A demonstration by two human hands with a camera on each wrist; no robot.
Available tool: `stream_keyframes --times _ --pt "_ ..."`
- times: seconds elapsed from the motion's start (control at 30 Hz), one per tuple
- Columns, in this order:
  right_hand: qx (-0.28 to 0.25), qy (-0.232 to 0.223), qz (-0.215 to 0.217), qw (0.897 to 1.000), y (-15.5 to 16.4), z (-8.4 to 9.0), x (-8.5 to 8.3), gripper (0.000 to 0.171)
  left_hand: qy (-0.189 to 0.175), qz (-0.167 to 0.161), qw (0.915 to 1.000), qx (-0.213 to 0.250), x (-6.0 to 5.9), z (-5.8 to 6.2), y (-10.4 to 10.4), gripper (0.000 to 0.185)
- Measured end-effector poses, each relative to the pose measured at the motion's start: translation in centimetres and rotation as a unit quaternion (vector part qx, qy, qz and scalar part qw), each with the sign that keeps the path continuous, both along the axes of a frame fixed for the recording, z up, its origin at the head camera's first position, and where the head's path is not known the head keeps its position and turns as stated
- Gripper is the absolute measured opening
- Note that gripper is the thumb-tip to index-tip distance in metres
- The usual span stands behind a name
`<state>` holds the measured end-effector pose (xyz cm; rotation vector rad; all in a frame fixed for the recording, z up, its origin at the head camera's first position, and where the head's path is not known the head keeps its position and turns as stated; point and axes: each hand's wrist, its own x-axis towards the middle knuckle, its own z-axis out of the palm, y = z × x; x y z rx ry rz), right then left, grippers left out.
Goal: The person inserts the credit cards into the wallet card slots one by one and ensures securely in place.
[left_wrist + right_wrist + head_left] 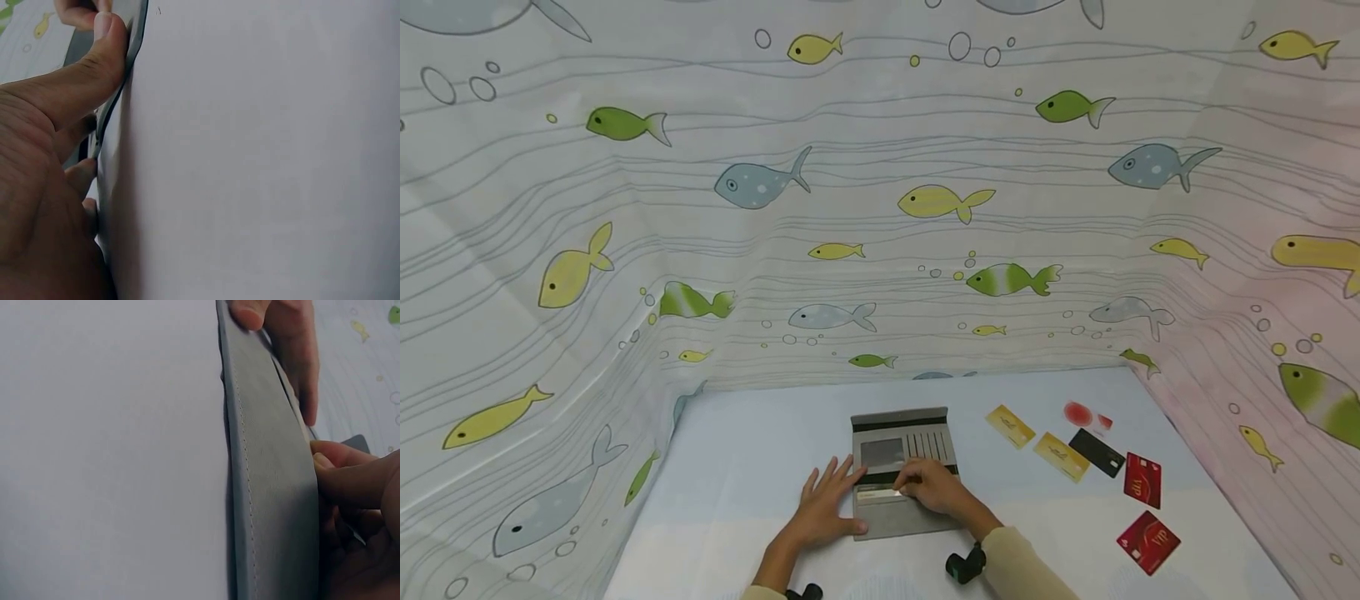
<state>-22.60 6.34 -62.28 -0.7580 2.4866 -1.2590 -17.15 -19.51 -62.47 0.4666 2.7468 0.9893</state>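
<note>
Taking the open grey fabric wallet [901,467] as our landmark, it lies flat on the pale blue table [745,450], near the front edge, in the middle of the fish-printed curtain enclosure [880,208].

At the wallet's left edge we have our left hand [826,504] resting with fingers spread and straight, the thumb [94,69] pressed along the wallet's rim to pin it down; it grips nothing.

Over the wallet's near flap our right hand [934,485] has its fingers curled, pinching what looks like a pale card [880,493] at the mouth of a slot. The right wrist view shows the fingertips [331,464] bunched against the stitched grey edge [269,487], though the card itself is hard to make out there.

We judge the wallet light and soft, a floppy thing that slides on the smooth table unless held flat, so the left edge is the sensible place to steady it. The card looks thin, stiff and slippery; it is best taken by its short end between thumb and fingertip.

To the right of the wallet, well apart from it, lie two gold cards [1010,426], a black card [1097,452], two red cards [1142,480] and a small red-marked clear piece [1084,414].
</note>
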Motion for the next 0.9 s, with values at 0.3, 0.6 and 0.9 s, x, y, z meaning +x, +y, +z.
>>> stream_keyframes --times 0.3,0.6,0.9 --pt "-0.001 0.015 -0.003 1.000 -0.05 -0.42 0.04 0.015 0.001 0.001 1.0000 0.006 0.13 0.04 -0.03 0.096" --pt "0.002 0.028 -0.008 1.000 -0.11 -0.51 0.38 0.014 -0.003 0.002 1.0000 0.007 0.33 0.07 -0.07 0.095" --pt "0.001 0.101 -0.003 0.995 -0.18 -0.63 0.85 0.010 0.007 -0.001 1.0000 -0.003 0.08 -0.08 -0.12 0.096"
